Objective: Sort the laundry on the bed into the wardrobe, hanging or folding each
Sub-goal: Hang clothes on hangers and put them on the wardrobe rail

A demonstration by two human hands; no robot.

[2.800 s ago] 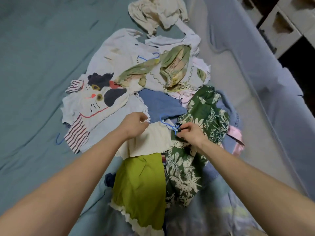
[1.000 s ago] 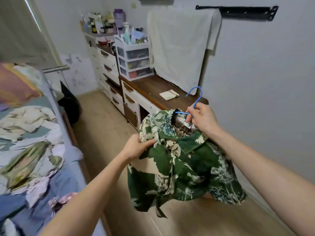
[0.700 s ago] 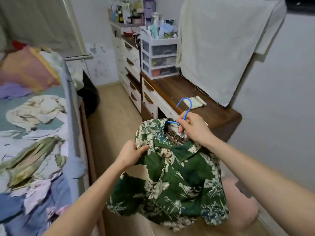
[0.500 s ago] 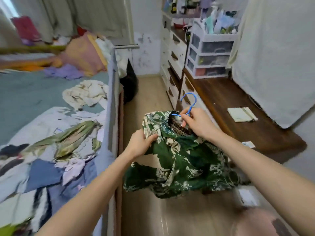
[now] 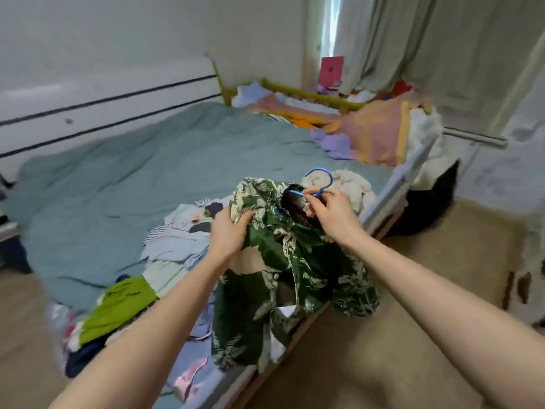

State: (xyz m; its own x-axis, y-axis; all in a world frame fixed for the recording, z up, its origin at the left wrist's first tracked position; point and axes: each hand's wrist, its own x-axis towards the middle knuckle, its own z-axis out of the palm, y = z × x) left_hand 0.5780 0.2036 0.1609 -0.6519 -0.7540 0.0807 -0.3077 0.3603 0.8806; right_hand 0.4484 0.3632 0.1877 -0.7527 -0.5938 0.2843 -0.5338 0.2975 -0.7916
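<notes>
Both hands hold a green leaf-print shirt (image 5: 283, 267) above the near edge of the bed (image 5: 124, 178). To the left, a lime-green garment (image 5: 118, 305) lies among the laundry pile (image 5: 182, 240) on the teal cover. Next, the left hand (image 5: 230, 231) grips the shirt's collar, fingers curled into the cloth. Further right, the right hand (image 5: 333, 215) pinches the blue hanger (image 5: 320, 180) at its neck, hook upward.
</notes>
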